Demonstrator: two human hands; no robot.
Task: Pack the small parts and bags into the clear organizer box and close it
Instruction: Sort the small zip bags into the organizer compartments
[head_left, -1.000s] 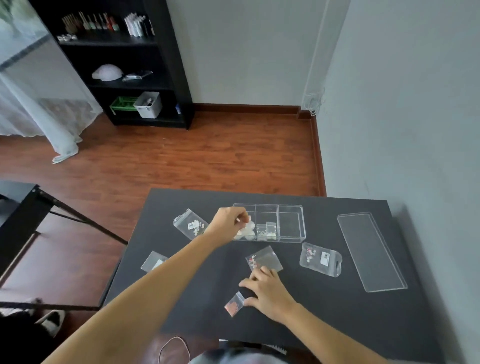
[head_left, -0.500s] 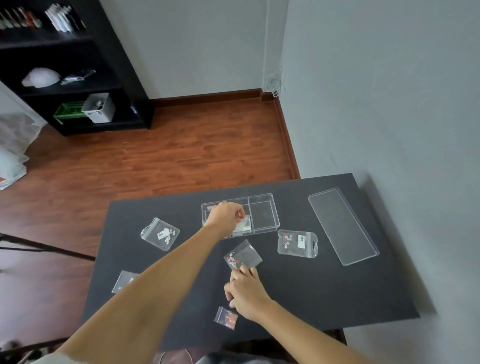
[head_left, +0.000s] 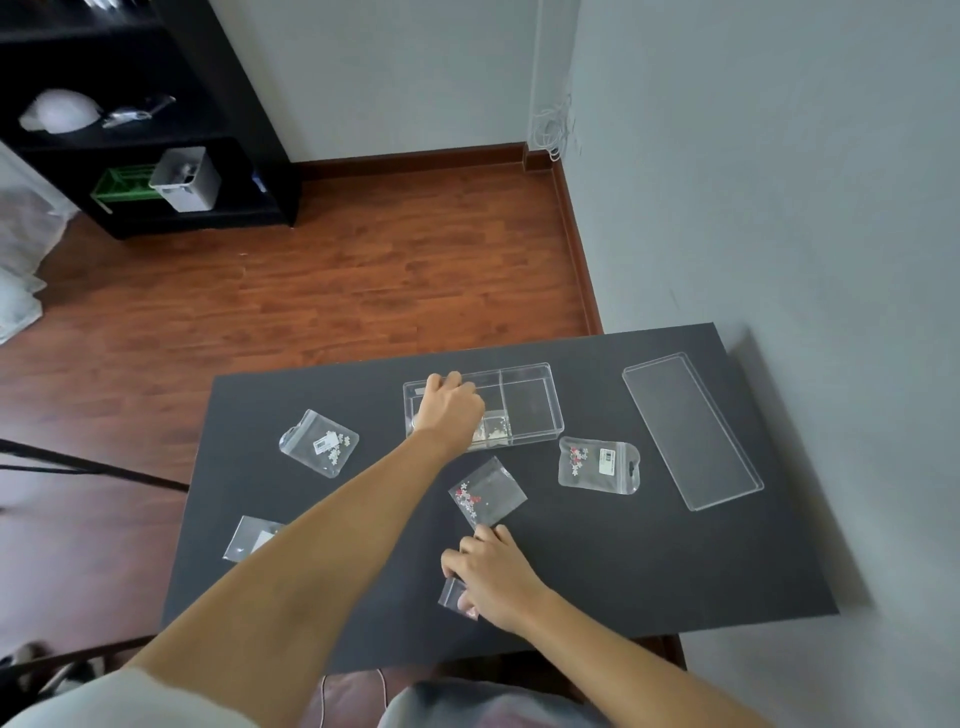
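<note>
The clear organizer box (head_left: 530, 410) lies open at the table's far side, with loose pale parts (head_left: 494, 430) in its middle compartment. My left hand (head_left: 449, 405) reaches into the left compartment with fingers curled down; whatever is under them is hidden. Its clear lid (head_left: 691, 431) lies apart to the right. My right hand (head_left: 491, 577) rests near the front edge, fingers closed around a small bag with pink parts (head_left: 451, 592). A bag of red and white flowers (head_left: 488, 493) lies just beyond its fingertips. Other bags lie at the right (head_left: 597, 465), left (head_left: 319, 441) and far left (head_left: 249, 538).
The black table (head_left: 649, 561) stands against a grey wall on the right. Beyond it is wooden floor, with a black shelf unit (head_left: 156, 156) at the back left. A dark metal frame (head_left: 78, 462) sits left of the table.
My left hand has moved deeper into the box's left compartment. My right hand has shifted left onto the small pink-part bag. The camera has swung right and downward.
</note>
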